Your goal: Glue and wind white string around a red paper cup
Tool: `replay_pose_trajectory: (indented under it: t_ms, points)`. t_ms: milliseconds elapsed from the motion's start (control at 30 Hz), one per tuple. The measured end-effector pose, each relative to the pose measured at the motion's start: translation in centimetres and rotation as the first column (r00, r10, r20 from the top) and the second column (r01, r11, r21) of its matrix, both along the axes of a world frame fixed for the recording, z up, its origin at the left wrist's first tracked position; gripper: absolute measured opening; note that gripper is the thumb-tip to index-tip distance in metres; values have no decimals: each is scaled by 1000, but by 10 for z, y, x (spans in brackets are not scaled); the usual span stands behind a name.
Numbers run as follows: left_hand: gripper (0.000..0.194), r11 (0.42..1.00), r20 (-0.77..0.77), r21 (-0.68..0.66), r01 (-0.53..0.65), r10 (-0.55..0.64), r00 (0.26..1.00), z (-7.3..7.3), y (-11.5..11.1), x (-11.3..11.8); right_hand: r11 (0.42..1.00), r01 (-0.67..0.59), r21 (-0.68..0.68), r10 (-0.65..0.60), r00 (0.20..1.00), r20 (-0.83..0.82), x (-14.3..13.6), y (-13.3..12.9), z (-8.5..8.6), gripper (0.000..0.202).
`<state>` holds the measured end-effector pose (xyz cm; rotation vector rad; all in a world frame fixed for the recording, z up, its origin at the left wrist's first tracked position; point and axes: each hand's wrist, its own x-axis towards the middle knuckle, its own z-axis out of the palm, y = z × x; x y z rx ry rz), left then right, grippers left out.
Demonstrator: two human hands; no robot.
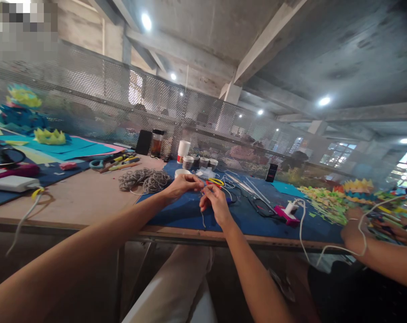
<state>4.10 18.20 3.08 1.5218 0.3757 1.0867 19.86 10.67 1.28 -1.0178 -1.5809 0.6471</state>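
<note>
Well beyond the left hand, a bottle seemingly holds brown liquid.

- ok so both my hands are up over the table, nearly meeting
- left hand: palm down-ish, thumb and forefinger pinched
- right hand: also pinching, fingers curled under
- left forearm runs long and slanted across the table's front edge, right forearm comes over it steeper
- legs tucked below the table
</note>
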Motion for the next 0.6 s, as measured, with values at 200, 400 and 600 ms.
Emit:
replay_pose_trajectory:
  t_ms: [200,400,600]
  points:
    - [26,1000,3,6,-29,29,1000,-2,4,1,970,203,132,-210,977,38,-1,2,-9,23]
    - [26,1000,-9,11,-28,28,1000,-6,7,2,952,241,189,-258,964,72,0,0,-11,19]
    - [27,1000,-6,5,-9,9,1000,-8,7,2,985,137,107,-137,991,-2,-2,1,-6,26]
